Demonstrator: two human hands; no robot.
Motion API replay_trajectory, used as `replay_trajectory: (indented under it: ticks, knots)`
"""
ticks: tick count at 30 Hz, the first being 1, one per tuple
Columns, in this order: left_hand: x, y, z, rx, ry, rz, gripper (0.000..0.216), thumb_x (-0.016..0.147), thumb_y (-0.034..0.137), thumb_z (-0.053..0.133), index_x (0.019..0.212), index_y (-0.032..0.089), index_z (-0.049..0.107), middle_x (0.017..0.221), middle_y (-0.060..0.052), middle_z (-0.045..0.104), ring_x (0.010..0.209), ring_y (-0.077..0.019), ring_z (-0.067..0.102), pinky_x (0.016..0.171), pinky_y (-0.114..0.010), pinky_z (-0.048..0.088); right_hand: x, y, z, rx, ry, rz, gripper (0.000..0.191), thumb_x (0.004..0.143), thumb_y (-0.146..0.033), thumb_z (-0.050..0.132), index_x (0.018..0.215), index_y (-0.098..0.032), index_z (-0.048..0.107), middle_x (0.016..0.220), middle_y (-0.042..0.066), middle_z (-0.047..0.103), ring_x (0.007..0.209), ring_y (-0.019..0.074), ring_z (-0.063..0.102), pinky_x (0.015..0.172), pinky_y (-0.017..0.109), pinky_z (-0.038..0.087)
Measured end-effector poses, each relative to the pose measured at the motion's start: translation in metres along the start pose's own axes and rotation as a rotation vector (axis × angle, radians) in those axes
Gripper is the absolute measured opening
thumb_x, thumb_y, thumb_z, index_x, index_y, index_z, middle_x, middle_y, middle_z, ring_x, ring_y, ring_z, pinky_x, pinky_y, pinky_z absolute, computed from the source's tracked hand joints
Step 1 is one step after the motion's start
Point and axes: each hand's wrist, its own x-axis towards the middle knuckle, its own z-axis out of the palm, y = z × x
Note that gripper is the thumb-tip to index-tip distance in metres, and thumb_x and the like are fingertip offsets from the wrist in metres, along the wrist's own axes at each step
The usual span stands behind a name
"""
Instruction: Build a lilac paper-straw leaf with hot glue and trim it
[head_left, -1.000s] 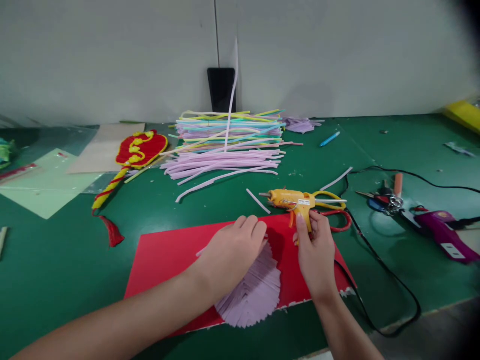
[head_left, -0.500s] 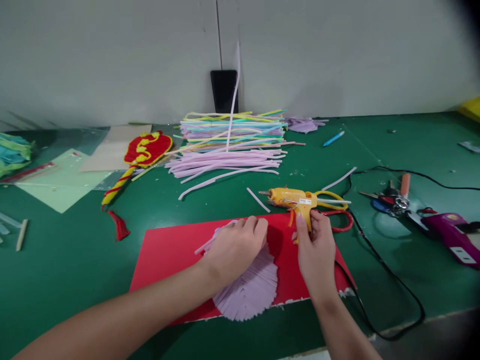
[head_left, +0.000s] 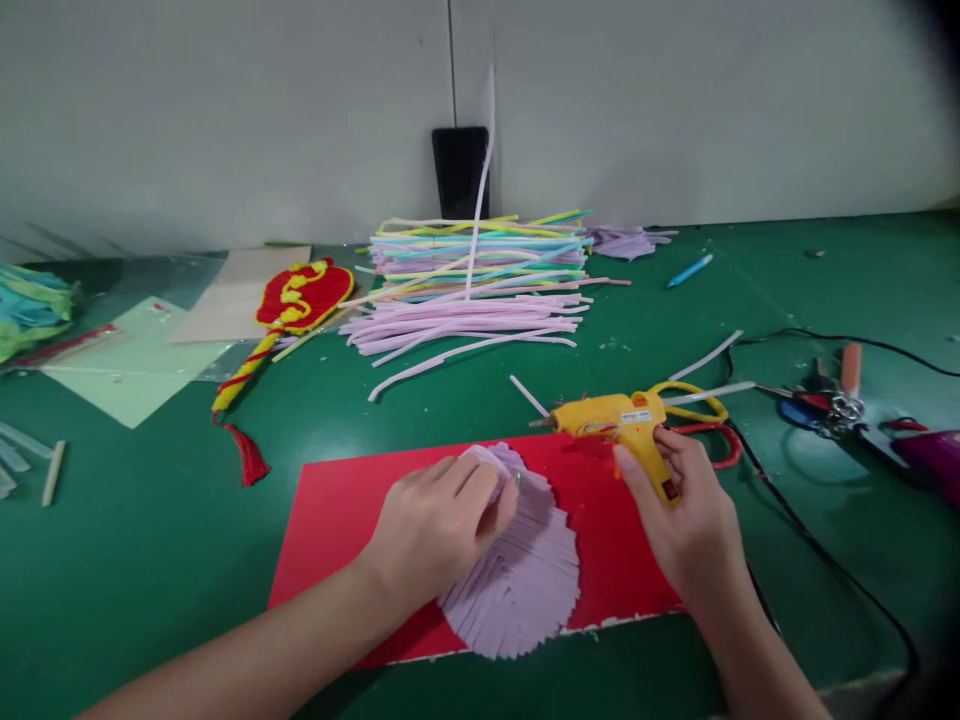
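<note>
My left hand (head_left: 442, 525) is closed, thumb against fingers, over a lilac leaf-shaped piece (head_left: 525, 590) made of rows of short fuzzy strips. A bent lilac pipe cleaner (head_left: 486, 457) shows at its fingertips; the exact grip is partly hidden. In my right hand (head_left: 690, 510) is a yellow glue gun (head_left: 600, 415), held by its handle with the nozzle pointing left. A clear glue stick (head_left: 712, 394) sticks out of its back. The leaf shape lies on a red sheet (head_left: 337, 520) and overhangs its front edge slightly.
Behind lie bundled lilac pipe cleaners (head_left: 465, 325) and multicoloured ones, with a black phone (head_left: 460, 172) against the wall. Scissors (head_left: 716, 440) lie under the glue gun, keys (head_left: 832, 405) and a black cord to the right. A red-and-yellow fan (head_left: 306, 297) rests at left.
My right hand has tilted the glue gun and moved it right and slightly down. My left hand has shifted down and left on the lilac piece, uncovering its upper part. The view has shifted slightly.
</note>
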Motion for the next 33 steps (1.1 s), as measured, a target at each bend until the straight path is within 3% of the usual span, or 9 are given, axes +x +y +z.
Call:
replay_trajectory:
  ticks: [3, 5, 10, 21, 33]
  knots:
    - [-0.003, -0.002, 0.000, -0.038, 0.038, 0.034, 0.030, 0.086, 0.018, 0.049, 0.056, 0.018, 0.049, 0.051, 0.002, 0.055, 0.047, -0.0112, 0.053, 0.047, -0.025, 0.041, -0.003, -0.001, -0.004, -0.217, -0.030, -0.150, 0.062, 0.071, -0.058, 0.061, 0.115, -0.016, 0.049, 0.106, 0.015, 0.063, 0.095, 0.0280, 0.062, 0.075, 0.038, 0.052]
    - [-0.004, -0.002, 0.000, -0.063, 0.048, 0.051, 0.028, 0.085, 0.016, 0.051, 0.056, 0.017, 0.050, 0.052, 0.002, 0.056, 0.048, -0.0118, 0.054, 0.049, -0.025, 0.042, -0.006, -0.003, -0.005, -0.308, -0.044, -0.207, 0.059, 0.074, -0.056, 0.058, 0.115, -0.015, 0.049, 0.105, 0.015, 0.063, 0.092, 0.0275, 0.063, 0.069, 0.036, 0.053]
    - [-0.004, -0.002, 0.001, -0.078, 0.063, 0.057, 0.028, 0.084, 0.015, 0.052, 0.056, 0.017, 0.050, 0.051, 0.001, 0.057, 0.047, -0.0130, 0.055, 0.046, -0.026, 0.041, -0.011, -0.012, -0.003, -0.455, -0.118, -0.175, 0.047, 0.076, -0.053, 0.054, 0.108, -0.018, 0.051, 0.100, 0.014, 0.065, 0.081, 0.0261, 0.065, 0.055, 0.032, 0.050]
    - [0.001, -0.001, 0.002, -0.044, 0.069, 0.065, 0.031, 0.085, 0.018, 0.051, 0.054, 0.019, 0.049, 0.047, 0.002, 0.050, 0.044, -0.0128, 0.050, 0.044, -0.028, 0.035, -0.012, -0.017, 0.006, -0.457, -0.135, -0.174, 0.042, 0.079, -0.051, 0.051, 0.106, -0.019, 0.051, 0.101, 0.014, 0.064, 0.073, 0.0243, 0.065, 0.050, 0.030, 0.047]
    - [0.000, 0.000, 0.002, -0.035, 0.076, 0.064, 0.030, 0.085, 0.019, 0.052, 0.055, 0.019, 0.049, 0.047, 0.003, 0.051, 0.044, -0.0119, 0.049, 0.045, -0.028, 0.033, -0.016, -0.021, 0.006, -0.437, -0.149, -0.185, 0.039, 0.083, -0.048, 0.047, 0.108, -0.019, 0.050, 0.103, 0.013, 0.063, 0.082, 0.0256, 0.065, 0.054, 0.031, 0.049]
